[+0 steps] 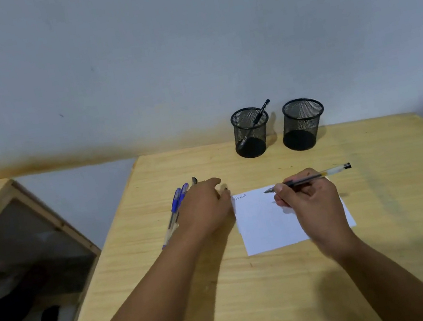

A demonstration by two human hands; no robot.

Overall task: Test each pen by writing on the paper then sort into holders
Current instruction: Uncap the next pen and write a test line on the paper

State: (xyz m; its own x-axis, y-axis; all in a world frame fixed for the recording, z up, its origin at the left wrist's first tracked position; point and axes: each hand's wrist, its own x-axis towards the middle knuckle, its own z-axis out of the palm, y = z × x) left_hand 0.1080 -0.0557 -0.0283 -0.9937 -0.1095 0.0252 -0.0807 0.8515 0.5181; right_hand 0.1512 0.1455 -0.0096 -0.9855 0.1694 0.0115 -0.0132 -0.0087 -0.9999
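Pale wooden desk point(281, 275): my right hand point(307, 200) grips a clear black-capped pen point(317, 176) over white paper point(266, 224) mid-desk; left hand point(204, 207) rests relaxed over the spare pens. I should press lightly, stroke steadily.

Two bare forearms, left hand point(206, 203), right hand point(310, 196)

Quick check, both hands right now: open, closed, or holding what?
Left hand: open, resting flat over the loose pens beside the paper.
Right hand: holding a clear-barrelled pen, tip over the paper.
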